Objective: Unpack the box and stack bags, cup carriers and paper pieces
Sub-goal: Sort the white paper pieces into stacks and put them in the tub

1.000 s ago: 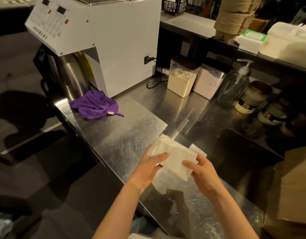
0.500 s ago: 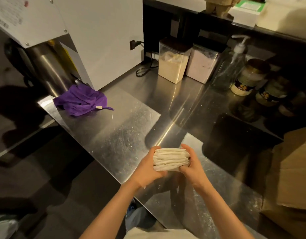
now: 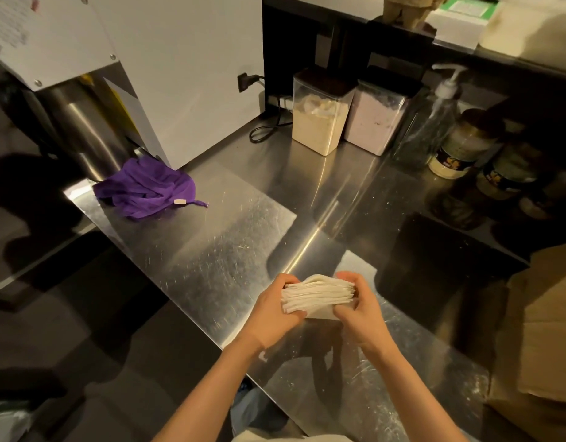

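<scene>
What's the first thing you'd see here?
Near the bottom middle, the left hand and right hand grip a white paper stack from both sides, over the steel counter. A bright purple cloth lies crumpled at the counter's left end, beside a big white machine.

both hands, left hand (image 3: 273, 309) and right hand (image 3: 360, 306), squeezing a white stack of folded paper pieces (image 3: 318, 296) over the steel counter's (image 3: 211, 250) near edge, crumpled purple cloth (image 3: 146, 186) at its left corner

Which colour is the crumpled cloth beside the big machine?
Purple, with a small pale tag; the cloth shows best in the head view.
</scene>
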Tool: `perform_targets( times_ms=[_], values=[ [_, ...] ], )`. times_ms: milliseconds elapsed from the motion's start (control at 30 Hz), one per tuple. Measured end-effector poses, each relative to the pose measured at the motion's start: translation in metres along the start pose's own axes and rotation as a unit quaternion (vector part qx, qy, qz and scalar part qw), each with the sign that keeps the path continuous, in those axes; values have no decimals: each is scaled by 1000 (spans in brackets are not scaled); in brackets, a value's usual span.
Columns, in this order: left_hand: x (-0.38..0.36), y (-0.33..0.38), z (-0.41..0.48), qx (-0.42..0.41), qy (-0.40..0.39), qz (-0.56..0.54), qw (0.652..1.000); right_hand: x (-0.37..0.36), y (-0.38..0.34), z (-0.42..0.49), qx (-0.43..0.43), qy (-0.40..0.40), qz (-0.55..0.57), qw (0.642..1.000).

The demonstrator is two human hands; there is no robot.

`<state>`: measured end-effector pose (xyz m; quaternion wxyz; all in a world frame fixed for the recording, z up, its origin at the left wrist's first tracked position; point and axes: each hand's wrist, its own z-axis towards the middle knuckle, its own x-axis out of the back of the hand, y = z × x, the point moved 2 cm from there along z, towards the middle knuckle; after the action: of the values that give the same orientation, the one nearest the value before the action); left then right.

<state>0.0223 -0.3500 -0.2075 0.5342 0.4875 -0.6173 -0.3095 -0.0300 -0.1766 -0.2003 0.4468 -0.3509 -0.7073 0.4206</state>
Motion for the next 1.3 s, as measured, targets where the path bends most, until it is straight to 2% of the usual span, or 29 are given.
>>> perform_targets(
  times_ms=[400,567,700,767,833,1000,1100,1200,1300],
  values=[
    [-3,3,-3,-11,-20,18,1000,-5,-2,0,15,-13,-32,999],
    [5,1,-1,-5,-30,29,999,0,-8,-4,8,-70,-112,991],
    [17,9,1,-26,-77,53,995,20,-34,4,100,-74,-280,952],
    [22,19,2,-43,-91,50,994,19,-54,5,119,-127,-347,921],
    [28,33,3,-53,-95,27,994,14,-71,5,119,-169,-368,907],
    [46,65,9,-51,-72,-16,996,12,-94,5,91,-151,-275,945],
    [50,77,12,-35,-32,-139,989,19,-100,7,80,-107,-200,971],
    [42,85,18,31,5,-315,949,26,-107,9,47,-84,-24,995],
    [28,106,22,87,-48,-389,916,31,-117,12,32,-77,95,992]
  ],
)
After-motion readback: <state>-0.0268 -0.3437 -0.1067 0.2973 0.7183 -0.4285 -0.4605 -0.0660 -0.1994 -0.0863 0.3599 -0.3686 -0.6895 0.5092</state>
